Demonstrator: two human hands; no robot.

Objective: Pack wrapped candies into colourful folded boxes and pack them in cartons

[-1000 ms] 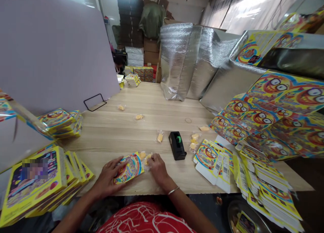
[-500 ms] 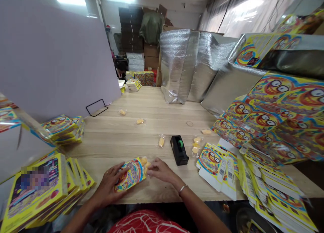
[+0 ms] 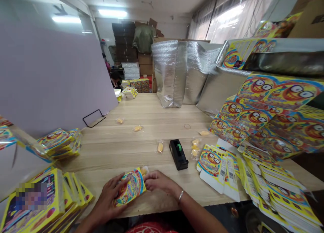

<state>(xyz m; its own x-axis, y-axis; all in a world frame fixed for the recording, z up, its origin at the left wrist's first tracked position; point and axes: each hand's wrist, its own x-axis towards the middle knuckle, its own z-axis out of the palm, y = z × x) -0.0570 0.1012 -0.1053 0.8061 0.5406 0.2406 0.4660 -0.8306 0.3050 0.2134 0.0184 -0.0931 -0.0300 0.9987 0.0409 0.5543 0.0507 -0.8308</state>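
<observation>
My left hand (image 3: 110, 194) is wrapped round a colourful printed carton (image 3: 133, 186), which lies tilted near the table's front edge with its open end to the right. My right hand (image 3: 160, 183), a bangle on its wrist, is at that open end with fingers closed together; what they hold is hidden. Beside those fingers, a yellow snack in clear wrapping (image 3: 144, 171) shows at the carton's mouth. Further off lie a single wrapped snack (image 3: 160, 147) and a black tape dispenser (image 3: 178, 154) with green tape.
Right of the dispenser lie wrapped snacks (image 3: 195, 148) and flat cartons (image 3: 212, 162), with a large carton stack (image 3: 273, 192) beyond. Filled boxes (image 3: 35, 199) are piled at left. A black wire stand (image 3: 94, 118) and silver foil bags (image 3: 168, 74) stand farther back.
My right hand has moved slightly left and down against the carton's open end, and the snack by its fingertips is now hidden. My left hand keeps its hold; the camera view has shifted.
</observation>
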